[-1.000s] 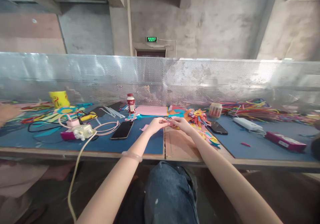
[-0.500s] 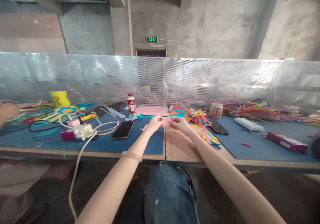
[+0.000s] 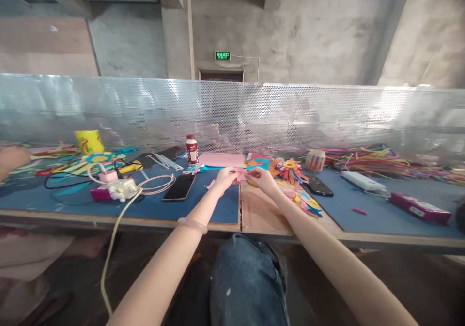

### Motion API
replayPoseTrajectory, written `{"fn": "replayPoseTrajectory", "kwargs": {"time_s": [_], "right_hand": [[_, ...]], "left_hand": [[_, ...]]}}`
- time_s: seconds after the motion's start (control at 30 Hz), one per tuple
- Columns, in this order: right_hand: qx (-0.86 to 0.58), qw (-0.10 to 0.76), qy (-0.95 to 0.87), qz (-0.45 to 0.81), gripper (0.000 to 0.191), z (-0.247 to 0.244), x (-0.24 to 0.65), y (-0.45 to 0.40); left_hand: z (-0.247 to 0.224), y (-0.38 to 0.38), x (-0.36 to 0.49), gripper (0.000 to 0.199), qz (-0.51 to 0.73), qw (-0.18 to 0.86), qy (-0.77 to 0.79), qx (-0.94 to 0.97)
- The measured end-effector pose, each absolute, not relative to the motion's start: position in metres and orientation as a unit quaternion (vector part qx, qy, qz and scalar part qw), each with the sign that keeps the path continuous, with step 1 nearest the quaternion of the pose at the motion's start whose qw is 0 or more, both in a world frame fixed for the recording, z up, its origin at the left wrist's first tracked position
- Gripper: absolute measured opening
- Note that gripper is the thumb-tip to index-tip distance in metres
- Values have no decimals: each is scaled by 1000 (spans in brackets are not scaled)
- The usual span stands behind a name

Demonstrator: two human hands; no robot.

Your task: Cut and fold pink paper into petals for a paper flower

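Between my two hands is a small piece of pink paper [image 3: 240,173], raised just over the table. My left hand [image 3: 225,177] pinches its left side, and my right hand [image 3: 260,178] pinches its right side. Fingers cover part of the paper, so its folds cannot be made out. Behind it lies a larger pink sheet [image 3: 222,160] with blue and orange paper beside it. To the right of my right hand sit an orange paper flower [image 3: 288,169] and a heap of folded yellow and blue paper pieces [image 3: 304,202]. A small paper flower [image 3: 193,169] lies left of my left hand.
A black phone [image 3: 179,187] and a red bottle [image 3: 192,149] stand to the left, near a power strip [image 3: 121,190] with cables. At right are another phone [image 3: 318,186], a jar [image 3: 315,160] and a white device [image 3: 363,181]. Another person's hand [image 3: 13,160] shows at far left.
Both hands still hold the pink paper; my right fingers have shifted slightly left, closer to my left hand. The whole view has moved slightly.
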State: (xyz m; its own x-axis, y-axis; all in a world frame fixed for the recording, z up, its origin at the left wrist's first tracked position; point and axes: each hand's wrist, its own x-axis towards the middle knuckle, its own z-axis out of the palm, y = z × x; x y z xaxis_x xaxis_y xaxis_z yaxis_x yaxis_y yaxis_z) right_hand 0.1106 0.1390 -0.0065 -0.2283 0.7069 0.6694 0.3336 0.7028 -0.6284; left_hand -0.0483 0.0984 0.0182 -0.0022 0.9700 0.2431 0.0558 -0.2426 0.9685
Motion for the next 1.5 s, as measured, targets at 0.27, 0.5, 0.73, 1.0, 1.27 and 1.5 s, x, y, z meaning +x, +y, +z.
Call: {"fn": "replayPoseTrajectory", "kwargs": {"time_s": [0.27, 0.5, 0.73, 1.0, 1.27, 1.5], "right_hand": [[-326, 497, -796, 112, 15, -4, 107, 130], [-305, 502, -791, 168, 19, 3, 108, 123], [-313, 513, -750, 276, 23, -3, 109, 134], [-296, 470, -750, 360, 34, -5, 112, 135], [-285, 465, -736, 402, 33, -2, 113, 131], [-286, 457, -729, 423, 31, -3, 113, 132]], "left_hand": [[16, 101, -51, 9, 562, 482, 388, 549], [18, 98, -51, 9, 557, 485, 396, 546], [8, 112, -54, 17, 560, 488, 331, 582], [10, 112, -54, 21, 562, 465, 351, 586], [8, 115, -55, 27, 562, 435, 349, 611], [7, 116, -54, 24, 568, 418, 349, 617]]}}
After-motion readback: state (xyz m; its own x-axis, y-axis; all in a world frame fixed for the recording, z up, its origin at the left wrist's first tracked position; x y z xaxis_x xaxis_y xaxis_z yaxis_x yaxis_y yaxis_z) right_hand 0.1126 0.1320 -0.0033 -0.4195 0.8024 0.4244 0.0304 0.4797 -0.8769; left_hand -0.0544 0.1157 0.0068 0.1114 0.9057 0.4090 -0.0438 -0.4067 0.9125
